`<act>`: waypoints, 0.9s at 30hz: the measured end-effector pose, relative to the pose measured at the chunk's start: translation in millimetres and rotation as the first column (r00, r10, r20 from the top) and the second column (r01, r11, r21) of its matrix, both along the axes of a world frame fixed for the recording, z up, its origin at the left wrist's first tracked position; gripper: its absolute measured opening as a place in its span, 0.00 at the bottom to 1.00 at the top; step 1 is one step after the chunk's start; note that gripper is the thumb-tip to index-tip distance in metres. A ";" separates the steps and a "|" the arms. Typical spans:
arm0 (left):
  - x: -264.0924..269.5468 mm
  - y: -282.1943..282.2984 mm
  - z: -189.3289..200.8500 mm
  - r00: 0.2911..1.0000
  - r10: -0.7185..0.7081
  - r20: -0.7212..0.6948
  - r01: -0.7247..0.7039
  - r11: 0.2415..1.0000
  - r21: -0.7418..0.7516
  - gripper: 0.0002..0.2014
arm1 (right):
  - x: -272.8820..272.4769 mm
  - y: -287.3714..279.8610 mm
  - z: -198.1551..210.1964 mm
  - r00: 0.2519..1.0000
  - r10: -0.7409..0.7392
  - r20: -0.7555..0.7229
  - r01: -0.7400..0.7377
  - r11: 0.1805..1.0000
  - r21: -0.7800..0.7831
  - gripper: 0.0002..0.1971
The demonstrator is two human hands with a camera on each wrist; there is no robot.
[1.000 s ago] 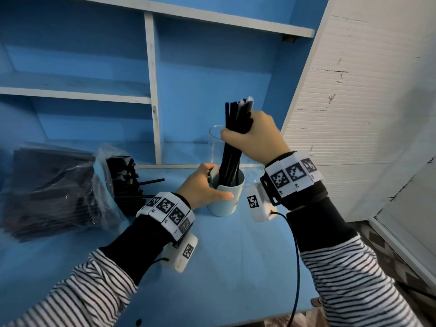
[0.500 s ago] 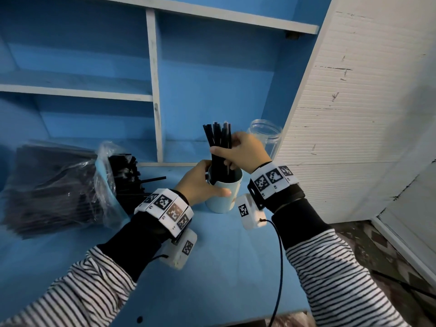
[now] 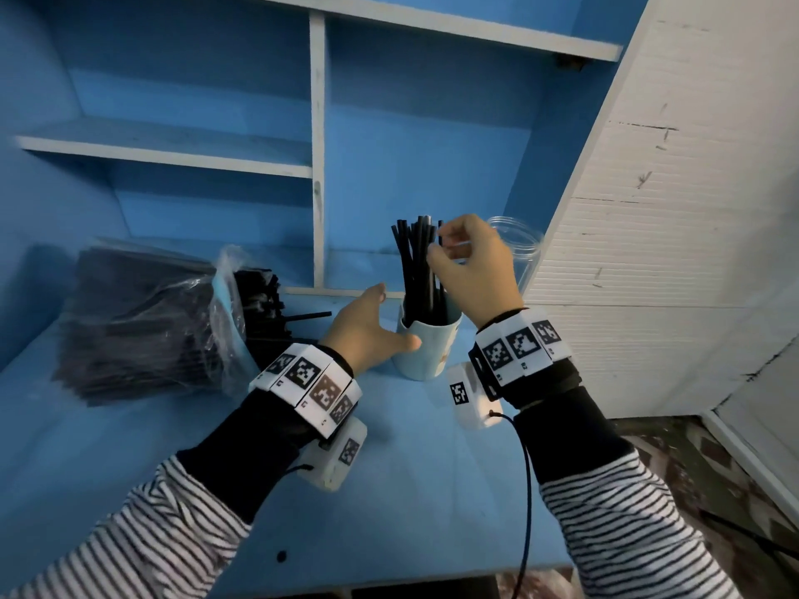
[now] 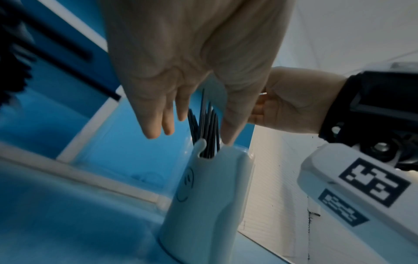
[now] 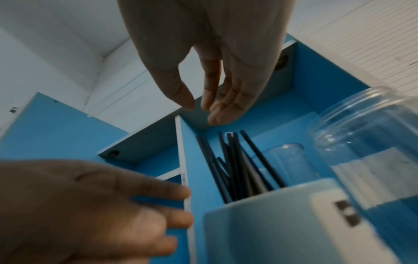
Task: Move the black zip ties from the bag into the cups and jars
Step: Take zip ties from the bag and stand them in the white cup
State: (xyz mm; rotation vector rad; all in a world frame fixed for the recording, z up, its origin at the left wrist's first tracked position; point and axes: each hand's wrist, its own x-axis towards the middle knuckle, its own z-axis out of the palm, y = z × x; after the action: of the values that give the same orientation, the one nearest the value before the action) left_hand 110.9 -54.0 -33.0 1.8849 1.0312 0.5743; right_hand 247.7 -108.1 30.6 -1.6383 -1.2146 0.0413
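Note:
A bundle of black zip ties point(image 3: 416, 263) stands upright in a light blue cup point(image 3: 428, 354) on the blue tabletop. My right hand point(image 3: 436, 248) hovers beside the tops of the ties with loosely curled fingers and holds nothing; the right wrist view shows the right hand point(image 5: 201, 112) above the zip ties point(image 5: 235, 169) and the cup point(image 5: 271, 223). My left hand point(image 3: 389, 319) is beside the cup's left wall, fingers straight, thumb near its front. In the left wrist view the left hand point(image 4: 192, 137) opens toward the cup point(image 4: 208, 196). The clear plastic bag point(image 3: 142, 326) of black ties lies at the left.
An empty clear jar point(image 3: 521, 248) stands right behind the cup, with a smaller clear glass point(image 5: 287, 160) beyond it. Blue shelves point(image 3: 318, 166) rise at the back. A white panel point(image 3: 648, 252) closes the right side. The tabletop's front edge point(image 3: 389, 581) is near me.
My right hand lowered the bundle of ties into the cup and let go. My left hand released its hold on the cup and opened out beside it.

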 end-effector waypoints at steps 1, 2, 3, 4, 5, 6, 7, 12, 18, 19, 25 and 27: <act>-8.0 -1.7 1.3 0.997 0.037 0.066 -0.041 0.997 0.071 0.39 | -6.6 -0.1 0.9 1.000 0.027 0.007 -0.027 0.998 0.055 0.06; -17.5 -5.6 5.3 0.985 0.058 0.161 -0.080 0.988 0.133 0.31 | -14.3 0.4 0.9 0.998 0.063 0.006 -0.063 0.993 0.097 0.04; -27.6 -8.7 8.9 0.963 0.072 0.258 -0.120 0.977 0.176 0.23 | -22.9 1.2 -0.4 0.994 0.109 -0.003 -0.108 0.986 0.123 0.04; -38.3 -10.6 13.3 0.940 0.083 0.330 -0.159 0.964 0.211 0.19 | -31.7 2.3 -3.3 0.987 0.159 -0.008 -0.156 0.979 0.133 0.05; -48.5 -10.5 17.7 0.923 0.097 0.373 -0.203 0.945 0.257 0.17 | -39.8 4.2 -7.2 0.978 0.209 -0.012 -0.206 0.971 0.125 0.05; -59.1 -8.5 22.0 0.914 0.116 0.389 -0.247 0.919 0.307 0.16 | -47.5 5.9 -11.7 0.966 0.257 -0.013 -0.255 0.962 0.097 0.06; -69.0 -5.6 26.7 0.908 0.131 0.397 -0.287 0.887 0.363 0.14 | -54.5 7.8 -16.4 0.952 0.305 -0.012 -0.304 0.951 0.050 0.06; -117.4 26.2 32.8 0.903 0.324 0.281 -0.428 0.729 0.535 0.11 | -80.7 15.3 -37.3 0.877 0.481 0.014 -0.443 0.819 -0.364 0.22; -152.5 45.9 21.3 0.926 0.376 -0.034 -0.324 0.839 0.437 0.19 | -107.7 33.7 -57.3 0.816 0.569 -0.103 -0.546 0.700 -0.460 0.26; -153.7 44.4 21.4 0.932 0.362 -0.036 -0.311 0.845 0.435 0.20 | -112.8 36.4 -58.3 0.810 0.575 -0.119 -0.558 0.692 -0.457 0.25; -154.9 36.5 26.3 0.941 0.338 0.002 -0.309 0.860 0.406 0.18 | -129.3 47.7 -59.3 0.818 0.575 -0.023 -0.536 0.745 -0.398 0.16; -155.6 36.3 26.5 0.938 0.347 0.000 -0.317 0.857 0.406 0.18 | -126.3 49.8 -57.4 0.829 0.555 -0.067 -0.538 0.759 -0.367 0.14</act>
State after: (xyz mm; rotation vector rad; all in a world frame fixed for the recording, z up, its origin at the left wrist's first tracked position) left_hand -44.7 -17.7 -6.4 2.1036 1.3858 0.9880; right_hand 121.5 -58.3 -26.7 -1.5394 -1.7753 0.6464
